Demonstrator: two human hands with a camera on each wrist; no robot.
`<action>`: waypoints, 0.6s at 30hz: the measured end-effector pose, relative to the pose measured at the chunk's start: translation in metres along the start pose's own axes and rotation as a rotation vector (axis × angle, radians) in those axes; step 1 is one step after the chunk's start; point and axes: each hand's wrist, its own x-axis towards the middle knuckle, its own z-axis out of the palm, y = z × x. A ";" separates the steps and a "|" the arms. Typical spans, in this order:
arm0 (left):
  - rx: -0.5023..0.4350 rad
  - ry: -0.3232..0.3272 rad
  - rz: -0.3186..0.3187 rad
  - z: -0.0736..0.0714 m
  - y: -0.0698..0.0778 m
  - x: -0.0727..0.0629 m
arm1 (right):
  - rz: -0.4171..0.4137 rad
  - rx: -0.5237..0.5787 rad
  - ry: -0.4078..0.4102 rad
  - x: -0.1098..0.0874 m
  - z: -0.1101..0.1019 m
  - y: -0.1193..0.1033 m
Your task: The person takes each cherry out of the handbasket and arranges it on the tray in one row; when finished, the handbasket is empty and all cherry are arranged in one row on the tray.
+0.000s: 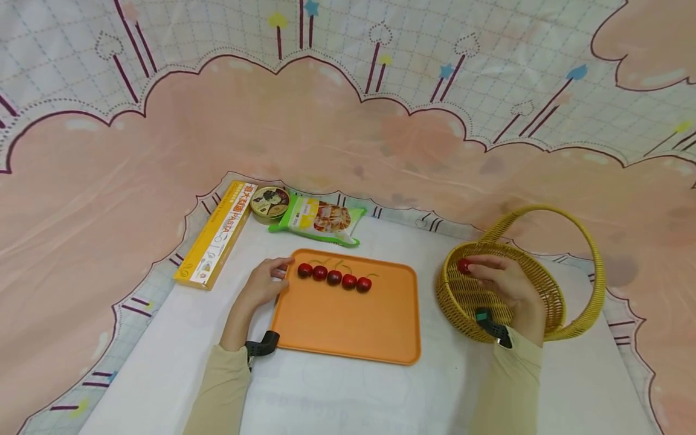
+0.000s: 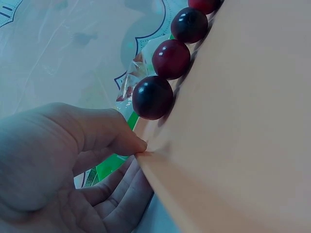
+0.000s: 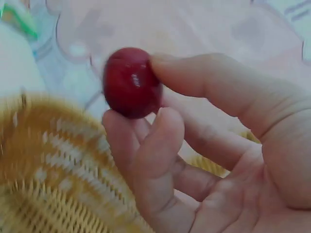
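Observation:
An orange tray [image 1: 348, 320] lies on the white table, with a slanting row of several dark red cherries [image 1: 334, 277] near its far edge. My left hand [image 1: 263, 285] pinches the tray's left rim between thumb and fingers, close to the first cherry of the row, as the left wrist view [image 2: 152, 97] shows. Over the yellow wicker basket [image 1: 447, 302] on the right, my right hand [image 1: 505, 279] pinches a single red cherry [image 3: 132, 82] between thumb and fingertips. No stem shows on that cherry.
Behind the tray lie a green and white food packet [image 1: 323, 219], a round tin [image 1: 270, 202] and a yellow pasta box [image 1: 217, 235]. The basket's tall handle [image 1: 589, 254] arches up to the right of my right hand. A patterned cloth [image 1: 337, 133] hangs behind the table.

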 end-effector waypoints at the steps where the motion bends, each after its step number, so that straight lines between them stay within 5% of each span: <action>1: 0.000 0.000 -0.002 0.000 0.000 0.000 | -0.015 -0.002 0.012 0.000 0.005 -0.003; 10: -0.008 0.004 0.007 -0.002 0.005 -0.004 | -0.055 -0.196 0.053 0.017 0.066 -0.014; 18: -0.003 -0.008 -0.013 -0.001 0.006 -0.002 | -0.033 -0.206 0.031 0.040 0.120 0.016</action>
